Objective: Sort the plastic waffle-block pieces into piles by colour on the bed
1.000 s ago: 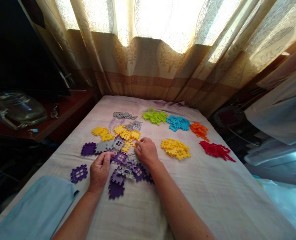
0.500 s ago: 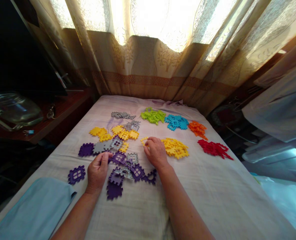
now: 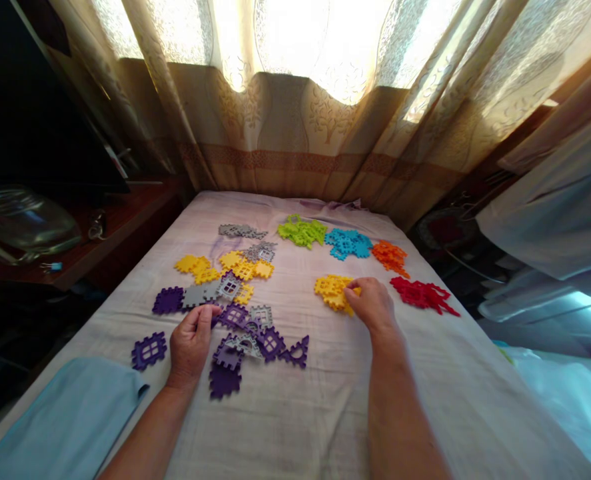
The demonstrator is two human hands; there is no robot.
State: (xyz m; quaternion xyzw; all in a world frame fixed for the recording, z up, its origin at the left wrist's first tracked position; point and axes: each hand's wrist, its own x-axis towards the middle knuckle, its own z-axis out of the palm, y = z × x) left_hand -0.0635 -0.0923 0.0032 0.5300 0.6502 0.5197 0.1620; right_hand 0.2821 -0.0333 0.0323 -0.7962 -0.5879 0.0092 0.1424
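Pieces of yellow plastic (image 3: 331,291) lie heaped on the pale bedsheet (image 3: 335,407), flat and matte, their edges cut into square teeth, overlapping so closely that single outlines are hard to pick out. The right hand (image 3: 372,303) is at the heap's right edge, thumb and forefinger bent down against it; whether a piece is gripped between them I cannot tell. Well to the left, the left hand (image 3: 192,340) has its thumb closed against the curled fingers, pinching a purple piece (image 3: 216,320) that is mostly hidden, only a dark edge showing at the fingertips. Around that hand spreads a loose mix: purple toothed plates (image 3: 225,381), some solid and some with four-pane window openings, grey plates (image 3: 201,294) among them, and smaller yellow groups (image 3: 192,265) just beyond. One purple window frame (image 3: 148,351) lies apart, near a light blue cloth (image 3: 65,420). Farther back are a flat grey cluster (image 3: 242,231), a lime green heap (image 3: 302,232) and, beside it, a blue heap (image 3: 349,244); then come an orange heap (image 3: 390,257) and a tangled red one (image 3: 422,295), nearer the right side. Patterned curtains (image 3: 285,120) hang behind, light coming through their upper part, and a glass jug (image 3: 28,223) stands on dark red furniture (image 3: 140,207) at the left.
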